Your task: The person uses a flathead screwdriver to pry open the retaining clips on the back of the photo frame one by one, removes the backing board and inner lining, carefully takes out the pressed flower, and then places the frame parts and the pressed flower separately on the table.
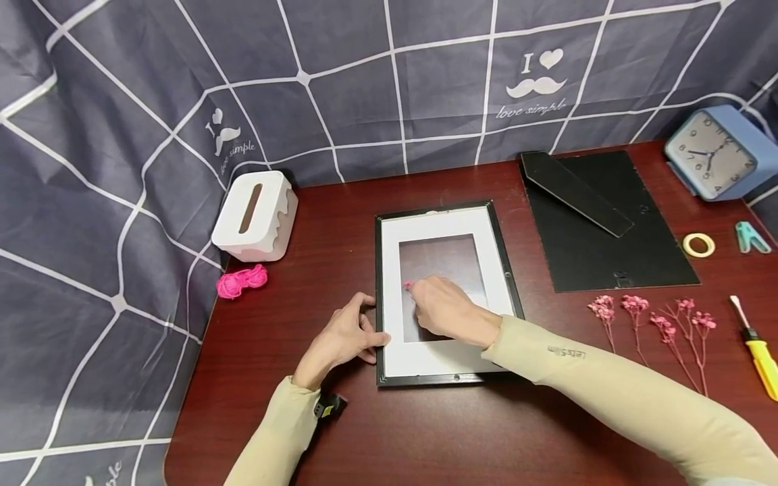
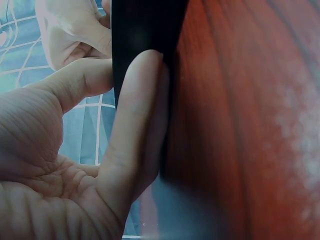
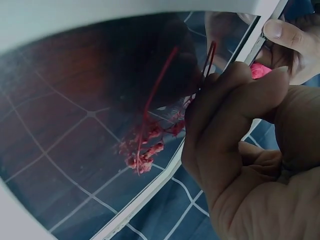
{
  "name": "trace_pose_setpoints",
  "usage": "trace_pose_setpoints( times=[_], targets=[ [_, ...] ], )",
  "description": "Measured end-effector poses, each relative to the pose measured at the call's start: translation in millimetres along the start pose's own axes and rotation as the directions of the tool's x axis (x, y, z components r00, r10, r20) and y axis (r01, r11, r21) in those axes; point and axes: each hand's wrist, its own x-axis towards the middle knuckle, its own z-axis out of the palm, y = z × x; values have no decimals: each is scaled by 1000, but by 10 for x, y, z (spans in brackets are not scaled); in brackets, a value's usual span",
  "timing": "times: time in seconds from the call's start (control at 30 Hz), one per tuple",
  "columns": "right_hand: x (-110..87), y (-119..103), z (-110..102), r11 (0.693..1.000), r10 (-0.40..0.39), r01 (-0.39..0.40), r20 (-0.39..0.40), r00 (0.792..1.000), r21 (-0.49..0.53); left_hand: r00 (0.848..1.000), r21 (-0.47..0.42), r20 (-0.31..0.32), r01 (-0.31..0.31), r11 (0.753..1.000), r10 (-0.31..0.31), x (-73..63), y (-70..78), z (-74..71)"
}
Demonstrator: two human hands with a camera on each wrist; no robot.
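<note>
A black-rimmed picture frame [image 1: 381, 304] with a white mat [image 1: 419, 362] lies in the middle of the table. My left hand [image 1: 340, 335] grips its left edge, the thumb on top and a finger along the outer side. Over the glass window in the mat, my right hand [image 1: 448, 309] pinches a small pink dried flower sprig [image 1: 408, 285]. In the right wrist view, the pink blossoms [image 3: 142, 162] and thin red stems show close to the glass, partly mirrored in it. Curled fingers hide part of the sprig.
Several pink dried flower sprigs [image 1: 635, 307] lie right of the frame. Beyond them are a yellow-handled screwdriver [image 1: 762, 364], tape roll [image 1: 698, 245], teal clip [image 1: 752, 237], black backing board [image 1: 608, 263] and blue clock [image 1: 723, 155]. Pink yarn [image 1: 242, 280] and a white tissue box [image 1: 255, 216] stand left.
</note>
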Motion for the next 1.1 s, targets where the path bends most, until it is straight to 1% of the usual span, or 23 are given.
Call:
trace_pose_setpoints(
  times=[0.2,0.4,0.47,0.5,0.57,0.6,0.67,0.7,0.73,0.77,0.8,0.83,0.9,1.0,1.1],
  targets=[
    [2,7,13,999,-14,15,-5,1000,33,1000,-5,4,1,1000,-1,2,0,3],
    [-1,25,10,992,-13,12,7,1000,129,1000,-12,5,-7,1000,7,4,-1,-1],
    [29,89,70,988,-21,21,-3,1000,151,1000,-12,6,-7,1000,7,2,-3,-2],
    [64,158,139,986,-36,38,-19,999,163,1000,-12,5,-6,1000,7,1,-4,-2],
    [100,213,183,983,-28,29,-7,1000,180,1000,-14,7,-3,1000,4,-1,-6,-1],
    [141,281,255,984,-33,37,-23,999,175,1000,-15,7,-3,1000,3,-1,-6,0],
    [171,312,268,983,-6,6,2,1000,184,1000,-15,7,-1,1000,2,1,-7,4],
    [194,361,318,985,-12,14,-17,1000,175,1000,-15,7,-2,1000,2,3,-7,6],
    [187,359,308,985,-6,9,-18,1000,172,1000,-16,8,-3,1000,3,3,-7,7],
    [184,378,326,987,-7,13,-39,999,160,1000,-17,9,-4,1000,4,3,-7,9],
    [153,360,293,987,-3,10,-46,999,163,1000,-19,10,-5,1000,6,6,-7,11],
    [92,293,202,984,8,-1,-40,999,178,1000,-20,11,-6,1000,6,5,-8,12],
    [-23,205,78,980,15,-4,-57,998,200,1000,-24,11,-7,1000,7,5,-10,14],
    [-230,-3,-203,970,50,-40,-38,998,239,1000,-26,5,-5,1000,5,6,-15,18],
    [-334,-41,-295,969,62,-45,-60,996,241,1000,-29,1,1,1000,-1,2,-15,18]
  ],
)
